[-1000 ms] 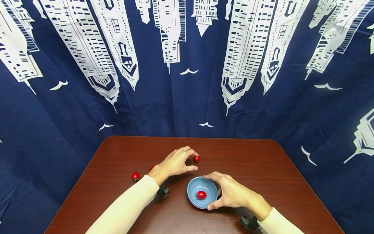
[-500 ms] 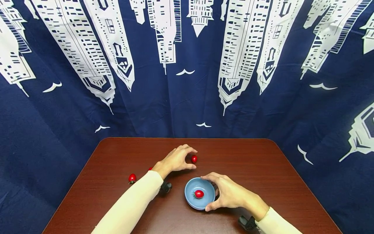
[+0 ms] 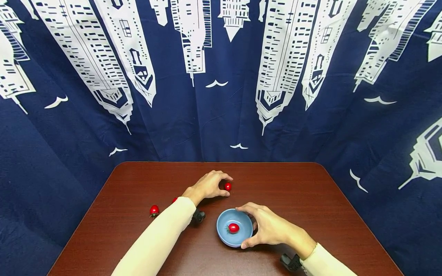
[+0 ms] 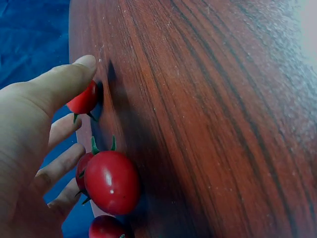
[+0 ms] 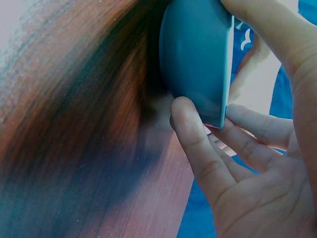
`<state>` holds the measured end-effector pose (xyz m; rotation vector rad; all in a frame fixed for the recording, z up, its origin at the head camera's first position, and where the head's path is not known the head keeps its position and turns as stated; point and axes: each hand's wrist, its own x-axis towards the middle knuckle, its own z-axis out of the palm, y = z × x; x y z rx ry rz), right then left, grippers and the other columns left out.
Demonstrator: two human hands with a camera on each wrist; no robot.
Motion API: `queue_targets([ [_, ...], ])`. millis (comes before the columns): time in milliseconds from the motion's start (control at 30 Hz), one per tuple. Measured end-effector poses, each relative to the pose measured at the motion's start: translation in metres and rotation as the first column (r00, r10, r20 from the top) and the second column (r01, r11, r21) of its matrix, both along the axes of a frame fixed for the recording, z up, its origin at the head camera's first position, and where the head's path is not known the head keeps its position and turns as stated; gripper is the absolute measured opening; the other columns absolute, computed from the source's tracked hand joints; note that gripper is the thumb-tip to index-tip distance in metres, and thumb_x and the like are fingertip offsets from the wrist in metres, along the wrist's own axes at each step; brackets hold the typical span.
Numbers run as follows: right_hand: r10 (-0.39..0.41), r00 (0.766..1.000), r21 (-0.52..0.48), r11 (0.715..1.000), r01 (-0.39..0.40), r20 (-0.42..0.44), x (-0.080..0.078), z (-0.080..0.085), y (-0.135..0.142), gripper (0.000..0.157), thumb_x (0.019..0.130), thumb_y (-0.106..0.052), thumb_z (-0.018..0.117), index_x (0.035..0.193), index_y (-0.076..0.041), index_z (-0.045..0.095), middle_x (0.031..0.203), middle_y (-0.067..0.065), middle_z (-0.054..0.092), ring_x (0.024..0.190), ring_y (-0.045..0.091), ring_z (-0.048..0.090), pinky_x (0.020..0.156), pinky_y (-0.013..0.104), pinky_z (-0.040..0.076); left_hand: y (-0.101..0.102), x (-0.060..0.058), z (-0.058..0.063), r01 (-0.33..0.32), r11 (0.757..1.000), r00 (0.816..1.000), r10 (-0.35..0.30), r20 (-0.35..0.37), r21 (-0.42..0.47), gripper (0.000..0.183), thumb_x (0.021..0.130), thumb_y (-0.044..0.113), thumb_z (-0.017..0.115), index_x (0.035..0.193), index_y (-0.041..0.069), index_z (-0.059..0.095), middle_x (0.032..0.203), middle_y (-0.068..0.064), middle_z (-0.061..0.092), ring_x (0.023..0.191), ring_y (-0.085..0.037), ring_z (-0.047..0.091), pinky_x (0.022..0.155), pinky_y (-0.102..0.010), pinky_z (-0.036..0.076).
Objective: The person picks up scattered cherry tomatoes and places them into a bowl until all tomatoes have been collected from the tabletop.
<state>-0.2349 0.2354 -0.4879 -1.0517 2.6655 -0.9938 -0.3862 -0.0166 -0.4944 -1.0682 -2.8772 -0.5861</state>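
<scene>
In the head view my left hand (image 3: pixel 207 186) reaches over the far middle of the table. Its thumb and fingers are spread around a small red cherry tomato (image 3: pixel 228 186), not visibly pinching it. The left wrist view has that tomato (image 4: pixel 83 100) partly behind the thumb. My right hand (image 3: pixel 271 226) holds the right side of a blue bowl (image 3: pixel 221 238), thumb at the near rim and fingers at the far side. Inside the bowl lies another cherry tomato (image 3: pixel 233 228). From the right wrist, the bowl's outer wall (image 5: pixel 195 54) shows between thumb and fingers.
Left of the left forearm lies a cherry tomato (image 3: pixel 154 210) with a green stem; another (image 3: pixel 175 199) is partly hidden by the sleeve. A large-looking tomato (image 4: pixel 111 182) is close in the left wrist view. A blue patterned cloth (image 3: pixel 221 115) hangs behind the brown table (image 3: pixel 276 176).
The head view has shifted slightly. My left hand has settled lower around the far tomato, its thumb nearer to it. The right hand keeps its hold on the bowl.
</scene>
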Motion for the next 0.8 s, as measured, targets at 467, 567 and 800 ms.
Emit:
queue_targets([
  [467,-0.012,1.0,0.006,1.0,0.012,0.004,-0.0012,-0.0003,0.0001,0.098,0.072,-0.051,0.098,0.149,-0.007,0.056,0.136,0.002,0.065,0.082,0.007,0.071,0.073,0.024,0.062,0.0056,-0.003,-0.0043,-0.035,0.999,0.999,0.034,-0.019,-0.021,0.033,0.092,0.03,0.086,0.125,0.029,0.078,0.111,0.008,0.077,0.111,-0.015,0.066,0.102,-0.036,0.055],
  [567,-0.011,1.0,0.009,1.0,0.011,0.002,-0.0015,-0.0004,-0.0006,0.098,0.072,-0.05,0.098,0.149,-0.006,0.056,0.136,0.003,0.065,0.08,0.006,0.071,0.072,0.023,0.062,0.0056,-0.0018,-0.0053,-0.048,0.998,0.998,0.047,-0.033,-0.035,0.028,0.093,0.032,0.086,0.119,0.031,0.078,0.107,0.01,0.076,0.107,-0.014,0.065,0.098,-0.034,0.055],
  [800,-0.015,0.999,0.033,0.999,0.016,-0.035,-0.0009,0.0017,-0.0024,0.097,0.072,-0.051,0.098,0.148,-0.007,0.058,0.136,0.002,0.066,0.092,0.009,0.07,0.075,0.022,0.062,0.003,0.0012,-0.0048,-0.055,0.998,0.997,0.055,-0.046,-0.016,0.023,0.09,0.034,0.087,0.11,0.029,0.077,0.106,0.008,0.076,0.102,-0.014,0.063,0.093,-0.034,0.055],
])
